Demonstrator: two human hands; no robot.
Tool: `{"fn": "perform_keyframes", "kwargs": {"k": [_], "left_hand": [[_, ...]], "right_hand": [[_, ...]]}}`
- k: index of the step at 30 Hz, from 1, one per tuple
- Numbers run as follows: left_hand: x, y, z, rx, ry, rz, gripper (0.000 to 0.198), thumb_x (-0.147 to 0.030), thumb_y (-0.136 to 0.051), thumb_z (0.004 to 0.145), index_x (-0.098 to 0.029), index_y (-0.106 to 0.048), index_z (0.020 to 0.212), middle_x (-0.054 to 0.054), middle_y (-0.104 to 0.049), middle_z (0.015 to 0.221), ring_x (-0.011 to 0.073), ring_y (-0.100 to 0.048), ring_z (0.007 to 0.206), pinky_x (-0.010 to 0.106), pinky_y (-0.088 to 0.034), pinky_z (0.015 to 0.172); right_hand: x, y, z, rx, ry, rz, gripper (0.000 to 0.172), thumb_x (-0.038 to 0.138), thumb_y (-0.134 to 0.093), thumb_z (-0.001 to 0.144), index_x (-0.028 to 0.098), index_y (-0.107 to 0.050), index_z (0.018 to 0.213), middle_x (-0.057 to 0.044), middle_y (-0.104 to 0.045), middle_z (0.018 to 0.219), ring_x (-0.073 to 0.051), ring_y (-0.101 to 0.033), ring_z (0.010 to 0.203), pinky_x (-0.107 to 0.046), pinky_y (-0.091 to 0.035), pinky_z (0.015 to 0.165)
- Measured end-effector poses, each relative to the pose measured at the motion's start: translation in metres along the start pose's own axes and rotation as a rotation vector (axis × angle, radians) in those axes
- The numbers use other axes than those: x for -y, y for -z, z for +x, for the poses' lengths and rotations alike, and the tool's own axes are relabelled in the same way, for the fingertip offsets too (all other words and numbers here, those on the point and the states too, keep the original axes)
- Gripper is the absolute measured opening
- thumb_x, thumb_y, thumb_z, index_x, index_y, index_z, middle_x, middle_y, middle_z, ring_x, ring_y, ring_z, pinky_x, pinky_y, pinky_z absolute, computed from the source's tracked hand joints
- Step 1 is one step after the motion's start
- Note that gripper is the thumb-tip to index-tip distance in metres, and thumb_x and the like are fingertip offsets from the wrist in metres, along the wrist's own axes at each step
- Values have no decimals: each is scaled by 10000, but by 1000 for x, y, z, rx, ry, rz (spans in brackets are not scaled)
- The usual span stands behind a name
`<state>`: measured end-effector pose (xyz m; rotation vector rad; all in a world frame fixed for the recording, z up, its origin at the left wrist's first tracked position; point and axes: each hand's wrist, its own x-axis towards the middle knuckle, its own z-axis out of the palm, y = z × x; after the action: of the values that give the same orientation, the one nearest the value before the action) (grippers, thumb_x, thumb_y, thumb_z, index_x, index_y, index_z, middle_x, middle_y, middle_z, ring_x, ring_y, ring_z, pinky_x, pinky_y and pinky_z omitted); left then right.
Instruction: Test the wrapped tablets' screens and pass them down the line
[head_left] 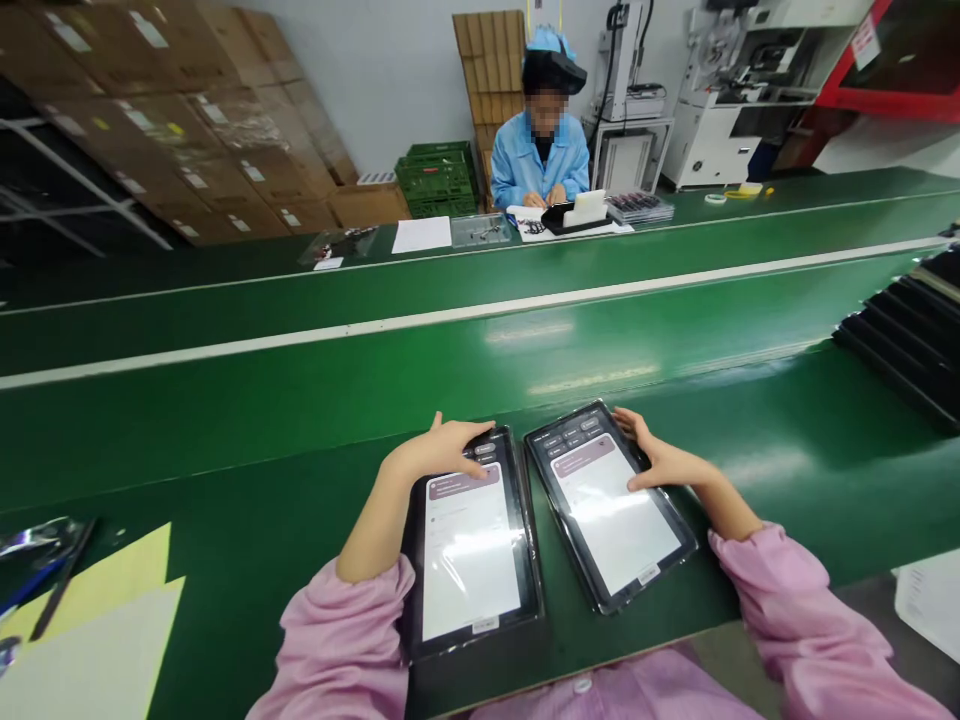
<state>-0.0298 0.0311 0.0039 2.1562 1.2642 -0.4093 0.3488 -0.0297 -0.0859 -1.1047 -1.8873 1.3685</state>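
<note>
Two flat tablet-like devices in clear film lie side by side on the green bench, their screens showing a pale page with dark buttons on top. My left hand rests over the upper end of the left tablet, fingers spread, the index finger reaching to its top edge. A thick dark layer shows beneath that tablet; I cannot tell what it is. The right tablet is turned at an angle. My right hand grips its right edge, thumb on the screen and fingers along the side.
Yellow sheets and a dark pen lie at the left. A stack of black items stands at the right. Beyond the green conveyor, a person in blue sits among papers and trays. Cartons are piled behind.
</note>
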Motion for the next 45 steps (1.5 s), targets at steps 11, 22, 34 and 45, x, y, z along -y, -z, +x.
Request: {"fn": "perform_keyframes", "kwargs": {"k": [11, 22, 34, 45], "left_hand": [[0, -2, 6, -259, 4, 96, 432, -340, -324, 997, -228, -595, 1314, 71, -652, 1344, 235, -600, 1240, 429, -229, 1213], [-24, -28, -10, 9, -104, 212, 1295, -454, -797, 660, -219, 98, 1568, 271, -121, 1633, 403, -89, 1524, 734, 50, 1122], [-22, -23, -11, -15, -110, 143, 717, -270, -771, 766, -274, -407, 1384, 208, -208, 1631, 366, -89, 1533, 707, 4, 1157], [-28, -19, 2, 0, -123, 120, 570, -168, -825, 685, -312, -575, 1176, 92, -367, 1450, 360, -263, 1442, 589, -178, 1180]], "right_hand": [[-8, -8, 7, -378, -165, 330, 719, 620, -619, 854, 281, -311, 1408, -148, -584, 1310, -307, -559, 1239, -545, -377, 1118], [-1, -8, -5, -100, -29, 31, 1046, 515, -772, 759, 251, -107, 1521, -188, -307, 1498, -335, -238, 1462, -562, -228, 1189], [-5, 5, -7, -279, -264, 183, 519, 531, -833, 641, 226, -630, 1008, -109, -672, 1069, -319, -625, 1110, -502, -491, 1016], [3, 3, -7, -350, -355, 222, 498, 501, -882, 545, 187, -706, 889, -86, -716, 873, -282, -688, 884, -436, -545, 886]]}}
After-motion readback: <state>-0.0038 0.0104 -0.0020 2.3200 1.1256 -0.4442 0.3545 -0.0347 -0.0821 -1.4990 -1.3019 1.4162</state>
